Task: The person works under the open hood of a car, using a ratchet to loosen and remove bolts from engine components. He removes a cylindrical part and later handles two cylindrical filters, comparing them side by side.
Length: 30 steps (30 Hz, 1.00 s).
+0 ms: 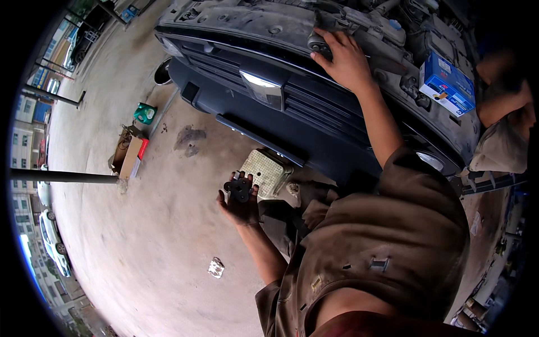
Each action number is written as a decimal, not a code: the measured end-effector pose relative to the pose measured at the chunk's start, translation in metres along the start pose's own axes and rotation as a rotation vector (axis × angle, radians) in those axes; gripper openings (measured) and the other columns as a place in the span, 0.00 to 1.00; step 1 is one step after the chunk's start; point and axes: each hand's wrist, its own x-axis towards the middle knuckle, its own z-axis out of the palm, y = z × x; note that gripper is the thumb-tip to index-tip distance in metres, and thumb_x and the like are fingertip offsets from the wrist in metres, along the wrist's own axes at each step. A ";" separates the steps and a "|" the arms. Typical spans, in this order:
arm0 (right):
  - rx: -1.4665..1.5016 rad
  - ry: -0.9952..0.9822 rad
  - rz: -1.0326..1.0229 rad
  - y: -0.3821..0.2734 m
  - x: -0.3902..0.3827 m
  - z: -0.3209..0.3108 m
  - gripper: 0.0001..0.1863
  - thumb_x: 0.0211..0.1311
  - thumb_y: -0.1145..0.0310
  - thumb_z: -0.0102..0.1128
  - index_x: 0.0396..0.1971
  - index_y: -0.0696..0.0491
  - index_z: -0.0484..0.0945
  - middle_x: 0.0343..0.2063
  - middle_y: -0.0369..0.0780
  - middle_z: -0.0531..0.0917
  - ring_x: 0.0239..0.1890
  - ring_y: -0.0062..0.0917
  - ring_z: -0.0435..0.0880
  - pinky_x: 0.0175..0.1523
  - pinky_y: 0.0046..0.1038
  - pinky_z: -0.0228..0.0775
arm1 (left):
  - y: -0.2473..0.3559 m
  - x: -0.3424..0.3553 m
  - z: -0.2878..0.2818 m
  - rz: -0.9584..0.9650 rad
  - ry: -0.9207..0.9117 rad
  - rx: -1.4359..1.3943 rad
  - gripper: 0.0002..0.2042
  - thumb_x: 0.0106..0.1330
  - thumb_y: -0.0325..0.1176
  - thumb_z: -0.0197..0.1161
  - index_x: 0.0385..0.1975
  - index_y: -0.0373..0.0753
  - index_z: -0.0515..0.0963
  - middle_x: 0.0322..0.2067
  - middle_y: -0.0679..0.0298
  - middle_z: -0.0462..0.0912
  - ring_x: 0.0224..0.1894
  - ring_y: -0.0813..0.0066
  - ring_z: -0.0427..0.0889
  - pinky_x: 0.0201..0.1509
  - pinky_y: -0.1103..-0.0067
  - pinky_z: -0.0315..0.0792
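Observation:
My left hand (240, 209) is turned palm up, its fingers curled round a small black part (241, 190) with rounded lobes. I cannot make out its exact kind. My right hand (347, 62) reaches to the front edge of the car's open engine bay. Its thumb and fingers close round a dark rounded part (318, 44), whose far side is hidden. Beneath it runs the car's dark front grille (331, 106), with a shiny emblem plate (262, 87) to the left.
A blue box (447, 84) stands on the engine bay's right side, beside another person's arm (505, 104). Below the bumper (241, 106) is a cream plastic stool (261, 165). An open cardboard box (130, 153) and green jug (145, 113) sit on the concrete floor; a post (67, 176) stands left.

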 end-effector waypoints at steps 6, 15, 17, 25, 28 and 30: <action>-0.127 -0.019 0.097 -0.014 0.006 0.005 0.29 0.70 0.48 0.61 0.67 0.40 0.74 0.51 0.40 0.80 0.55 0.35 0.76 0.61 0.39 0.64 | 0.054 0.083 0.038 0.027 -0.097 0.031 0.35 0.68 0.44 0.61 0.71 0.32 0.63 0.69 0.43 0.67 0.68 0.43 0.70 0.63 0.54 0.73; -0.182 -0.173 0.261 -0.036 -0.007 0.010 0.31 0.66 0.48 0.66 0.66 0.41 0.75 0.59 0.42 0.74 0.63 0.40 0.71 0.66 0.44 0.59 | 0.111 0.238 0.116 -0.408 -0.200 -0.109 0.42 0.73 0.48 0.64 0.77 0.31 0.50 0.61 0.42 0.70 0.65 0.45 0.69 0.72 0.44 0.67; -0.204 -0.166 0.251 -0.023 0.008 0.006 0.31 0.64 0.48 0.67 0.66 0.41 0.75 0.59 0.42 0.73 0.64 0.40 0.70 0.65 0.45 0.58 | 0.126 0.266 0.159 -0.481 -0.149 0.034 0.36 0.72 0.51 0.65 0.72 0.37 0.62 0.59 0.48 0.73 0.61 0.48 0.74 0.70 0.43 0.69; -0.198 -0.203 0.277 -0.028 0.012 0.003 0.34 0.58 0.48 0.69 0.64 0.41 0.73 0.59 0.44 0.72 0.61 0.45 0.72 0.64 0.48 0.61 | 0.144 0.312 0.279 -0.561 -0.075 0.553 0.17 0.71 0.46 0.68 0.53 0.45 0.78 0.48 0.63 0.84 0.55 0.60 0.83 0.67 0.41 0.71; -0.190 -0.226 0.312 -0.029 0.009 -0.001 0.34 0.56 0.44 0.71 0.62 0.37 0.76 0.59 0.42 0.74 0.61 0.41 0.73 0.64 0.47 0.62 | 0.121 0.316 0.324 -0.638 0.079 0.702 0.14 0.74 0.46 0.64 0.47 0.42 0.79 0.44 0.63 0.85 0.54 0.61 0.84 0.67 0.45 0.73; -0.234 -0.218 0.292 -0.026 0.009 0.002 0.35 0.57 0.40 0.70 0.64 0.32 0.75 0.58 0.40 0.73 0.59 0.37 0.74 0.62 0.43 0.64 | 0.099 0.316 0.357 -0.711 0.161 0.732 0.15 0.75 0.47 0.62 0.46 0.41 0.79 0.43 0.63 0.86 0.52 0.63 0.84 0.67 0.47 0.74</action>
